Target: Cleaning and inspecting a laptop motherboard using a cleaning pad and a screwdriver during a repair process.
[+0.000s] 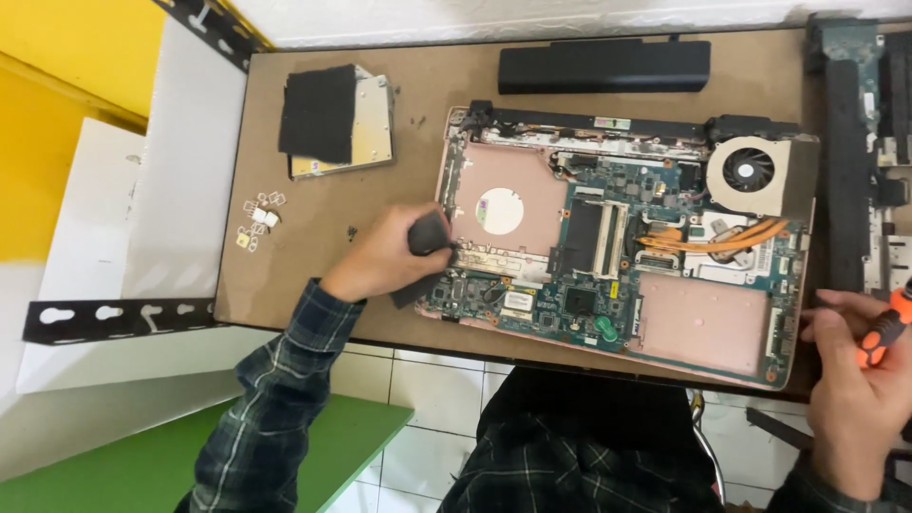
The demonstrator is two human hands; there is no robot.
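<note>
An opened laptop base (513,180) lies on a brown board, its green circuit board, copper heat pipes and fan (749,171) exposed. My left hand (385,258) rests at the laptop's left edge, closed around a small black part (427,233) that touches the chassis. My right hand (855,380) sits off the laptop's right front corner, gripping an orange and black screwdriver (888,328) whose tip is out of sight.
A black battery (603,65) lies at the back of the board (313,285). A drive with a black pad (337,119) is at the back left, small loose parts (258,220) beside it. Another dismantled dark frame (855,142) stands at the right edge.
</note>
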